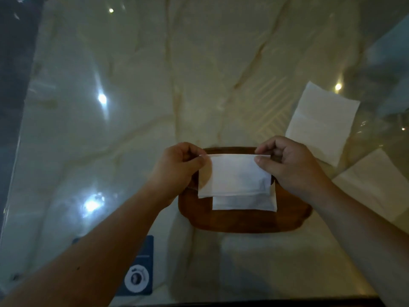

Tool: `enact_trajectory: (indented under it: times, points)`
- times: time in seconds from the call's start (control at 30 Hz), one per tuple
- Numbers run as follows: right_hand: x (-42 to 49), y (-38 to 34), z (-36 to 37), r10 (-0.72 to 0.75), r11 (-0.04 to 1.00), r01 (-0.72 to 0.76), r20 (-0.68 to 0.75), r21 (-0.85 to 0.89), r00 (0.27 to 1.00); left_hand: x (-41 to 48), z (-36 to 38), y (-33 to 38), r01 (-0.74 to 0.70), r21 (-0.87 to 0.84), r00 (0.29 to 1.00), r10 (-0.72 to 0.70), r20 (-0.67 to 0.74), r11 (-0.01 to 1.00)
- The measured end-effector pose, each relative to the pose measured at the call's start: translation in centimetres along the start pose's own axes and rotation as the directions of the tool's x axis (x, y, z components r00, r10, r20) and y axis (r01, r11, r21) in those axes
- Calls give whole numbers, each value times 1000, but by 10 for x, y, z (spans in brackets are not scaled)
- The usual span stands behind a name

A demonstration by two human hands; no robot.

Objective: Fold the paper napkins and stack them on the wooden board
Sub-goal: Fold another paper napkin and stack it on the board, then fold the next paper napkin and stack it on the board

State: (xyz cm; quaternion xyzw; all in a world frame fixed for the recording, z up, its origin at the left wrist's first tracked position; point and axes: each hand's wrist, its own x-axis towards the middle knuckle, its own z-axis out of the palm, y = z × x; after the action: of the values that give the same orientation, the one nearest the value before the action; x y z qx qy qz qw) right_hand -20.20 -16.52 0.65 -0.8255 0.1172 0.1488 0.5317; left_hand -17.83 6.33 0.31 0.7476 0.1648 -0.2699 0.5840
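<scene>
Above the wooden board [243,222], near the middle of the scene, both hands hold one folded napkin [234,176] by its far edge. The left hand [174,167] pinches the far left corner between thumb and fingers, and the right hand [292,165] pinches the far right corner in the same way, so each grip is pressed together on the paper. The napkin hangs toward the near side, and its near edge covers part of the napkin already on the board [243,203], whose near strip shows under it. It is shifted a little to the left of that lower one.

I judge that the folding of this piece is finished and the step in hand is the placing on the stack. The next move calls for bringing the held napkin a little to the right and toward the near side, so that its edges match the lower one, and only then opening both pinches together, because thin paper slides easily.

On the tabletop [132,107], at the right, two more napkins wait: an unfolded napkin [321,127] farther away and another napkin [380,182] nearer. A dark card [139,269] lies near the left forearm.
</scene>
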Motion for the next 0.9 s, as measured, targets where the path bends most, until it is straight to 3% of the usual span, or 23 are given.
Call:
enact_trajectory:
  times: [0.2,0.73,0.8,0.9]
  points:
    - [-11,35,-3,23,995,-18,53,-103,998,-3,16,-8,43,162,999,-47,21,986]
    - [-3,34,-16,-103,942,130,102,-309,989,6,27,-4,-78,511,995,38,89,856]
    - [-3,35,-17,-147,898,183,118,-400,982,6,27,-3,-103,595,994,54,100,797]
    - [-3,36,-18,-227,773,271,150,-573,962,6,24,-2,-211,792,974,188,124,573]
